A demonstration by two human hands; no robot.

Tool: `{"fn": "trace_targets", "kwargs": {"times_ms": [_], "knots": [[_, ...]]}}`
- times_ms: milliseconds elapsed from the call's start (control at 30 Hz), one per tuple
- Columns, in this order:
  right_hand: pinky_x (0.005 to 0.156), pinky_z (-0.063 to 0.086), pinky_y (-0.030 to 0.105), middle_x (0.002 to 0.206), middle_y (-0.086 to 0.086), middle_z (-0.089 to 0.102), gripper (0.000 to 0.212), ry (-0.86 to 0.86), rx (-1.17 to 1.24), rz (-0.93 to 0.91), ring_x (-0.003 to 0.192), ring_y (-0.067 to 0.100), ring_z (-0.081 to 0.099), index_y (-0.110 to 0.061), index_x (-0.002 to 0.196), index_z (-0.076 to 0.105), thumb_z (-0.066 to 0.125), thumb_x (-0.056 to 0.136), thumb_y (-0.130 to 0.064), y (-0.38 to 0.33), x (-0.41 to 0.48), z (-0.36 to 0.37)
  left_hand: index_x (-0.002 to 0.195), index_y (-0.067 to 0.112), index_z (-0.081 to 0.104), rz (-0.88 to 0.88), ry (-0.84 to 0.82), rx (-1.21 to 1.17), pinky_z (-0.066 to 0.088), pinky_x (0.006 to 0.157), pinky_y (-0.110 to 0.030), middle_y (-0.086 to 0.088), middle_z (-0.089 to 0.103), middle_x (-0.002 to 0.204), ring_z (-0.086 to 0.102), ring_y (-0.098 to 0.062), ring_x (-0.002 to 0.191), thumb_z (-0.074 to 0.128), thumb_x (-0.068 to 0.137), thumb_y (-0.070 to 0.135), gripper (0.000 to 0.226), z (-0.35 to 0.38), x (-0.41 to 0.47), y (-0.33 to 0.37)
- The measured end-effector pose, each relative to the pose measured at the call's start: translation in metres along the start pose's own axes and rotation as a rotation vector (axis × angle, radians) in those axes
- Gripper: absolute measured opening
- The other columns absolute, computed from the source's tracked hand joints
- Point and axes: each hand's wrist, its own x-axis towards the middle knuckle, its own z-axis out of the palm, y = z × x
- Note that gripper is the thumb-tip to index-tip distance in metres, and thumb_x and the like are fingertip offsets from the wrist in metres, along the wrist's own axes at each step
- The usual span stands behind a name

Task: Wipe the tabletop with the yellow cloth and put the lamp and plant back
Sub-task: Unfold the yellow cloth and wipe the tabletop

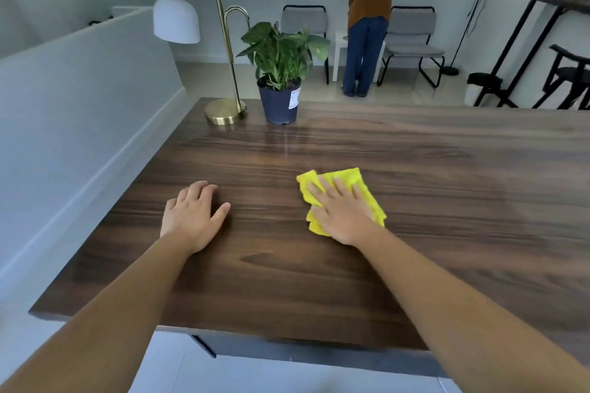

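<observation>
Here the right hand (343,215) lies flat and spread on the folded yellow cloth (346,180), palm pressing it against the dark wooden surface (447,185) a little right of the middle, which looks like a grip made for sliding the cloth rather than lifting it. The left hand (193,212) rests empty on the bare wood to the left, fingers loosely open and grasping nothing; it seems placed there to steady the body while the other arm works. The lamp (225,112), with its brass base and white shade, stands at the far left corner, and the plant (281,73) in its dark pot sits just to the right of it, close but apart. Both crowd the far edge, probably set there to free the middle for wiping, so the task appears to be in its wiping stage with the returning not yet done. Open room stretches wide to the right and toward the near edge, with nothing in the way of long strokes. The left edge runs beside a low pale wall (79,99), so strokes that way have less room, and strokes toward the far left corner should stop short of the pot and the lamp base.
</observation>
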Motion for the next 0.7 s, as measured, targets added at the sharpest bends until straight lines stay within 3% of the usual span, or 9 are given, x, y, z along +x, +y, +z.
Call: {"fn": "trace_targets", "kwargs": {"times_ms": [100, 200, 267, 333, 400, 500, 567, 700], "knots": [[0.118, -0.005, 0.043, 0.160, -0.015, -0.006, 0.064, -0.011, -0.063, -0.347, 0.148, 0.015, -0.008, -0.043, 0.147, 0.000, 0.001, 0.084, -0.057, -0.042, -0.026, 0.009, 0.146, 0.020, 0.031, -0.033, -0.033, 0.008, 0.024, 0.113, -0.043, 0.000, 0.025, 0.156, 0.024, -0.023, 0.143, 0.032, 0.095, 0.052, 0.060, -0.004, 0.023, -0.022], [0.116, -0.014, 0.029, 0.156, -0.024, -0.008, 0.052, -0.076, -0.020, -0.584, 0.144, 0.002, -0.015, -0.053, 0.142, 0.000, 0.011, 0.092, -0.055, -0.005, -0.041, 0.000, 0.148, 0.020, 0.025, -0.073, -0.062, 0.026, 0.023, 0.115, -0.044, -0.001, 0.020, 0.158, 0.021, -0.023, 0.145, 0.030, 0.095, 0.054, 0.064, -0.006, 0.043, -0.052], [0.114, -0.015, 0.021, 0.154, -0.027, -0.005, 0.049, -0.100, 0.002, -0.528, 0.144, -0.002, -0.013, -0.058, 0.139, 0.004, 0.010, 0.090, -0.060, 0.034, -0.025, -0.012, 0.150, 0.020, 0.022, -0.094, -0.075, 0.038, 0.022, 0.116, -0.043, -0.001, 0.018, 0.159, 0.020, -0.023, 0.145, 0.029, 0.094, 0.056, 0.067, -0.007, 0.052, -0.070], [0.116, -0.009, 0.021, 0.155, -0.024, 0.001, 0.057, -0.083, 0.028, -0.315, 0.146, 0.003, -0.005, -0.057, 0.136, 0.004, 0.002, 0.080, -0.072, 0.062, 0.012, -0.025, 0.150, 0.019, 0.020, -0.102, -0.067, 0.022, 0.020, 0.116, -0.041, 0.000, 0.018, 0.159, 0.019, -0.022, 0.146, 0.028, 0.093, 0.058, 0.069, -0.007, 0.058, -0.087], [0.118, 0.002, 0.034, 0.159, -0.014, 0.005, 0.065, -0.021, 0.021, -0.042, 0.148, 0.012, 0.000, -0.051, 0.140, 0.004, 0.002, 0.077, -0.067, 0.072, 0.060, -0.030, 0.150, 0.019, 0.021, -0.088, -0.049, 0.004, 0.019, 0.116, -0.039, 0.000, 0.020, 0.159, 0.020, -0.020, 0.145, 0.028, 0.093, 0.059, 0.070, -0.006, 0.060, -0.096], [0.118, 0.007, 0.048, 0.161, -0.004, -0.002, 0.058, 0.037, -0.005, 0.254, 0.148, 0.021, 0.000, -0.034, 0.150, 0.002, 0.016, 0.095, -0.047, 0.026, 0.133, -0.028, 0.150, 0.019, 0.022, -0.088, 0.004, -0.041, 0.019, 0.117, -0.036, 0.001, 0.023, 0.157, 0.022, -0.019, 0.144, 0.029, 0.092, 0.060, 0.071, -0.001, 0.061, -0.100], [0.117, 0.005, 0.050, 0.161, -0.003, -0.003, 0.056, 0.039, 0.018, 0.216, 0.148, 0.023, -0.002, -0.032, 0.151, 0.003, 0.019, 0.098, -0.042, -0.040, 0.165, -0.026, 0.150, 0.019, 0.022, -0.087, 0.020, -0.075, 0.019, 0.118, -0.036, 0.001, 0.024, 0.157, 0.022, -0.018, 0.144, 0.029, 0.091, 0.062, 0.073, 0.001, 0.063, -0.101], [0.118, 0.001, 0.047, 0.161, -0.006, -0.003, 0.055, 0.031, 0.026, -0.127, 0.148, 0.021, -0.003, -0.033, 0.151, 0.005, 0.020, 0.099, -0.040, -0.181, 0.198, -0.014, 0.150, 0.018, 0.021, -0.092, 0.039, -0.134, 0.015, 0.119, -0.035, 0.002, 0.022, 0.157, 0.019, -0.016, 0.145, 0.031, 0.091, 0.060, 0.073, 0.004, 0.064, -0.108]]}}
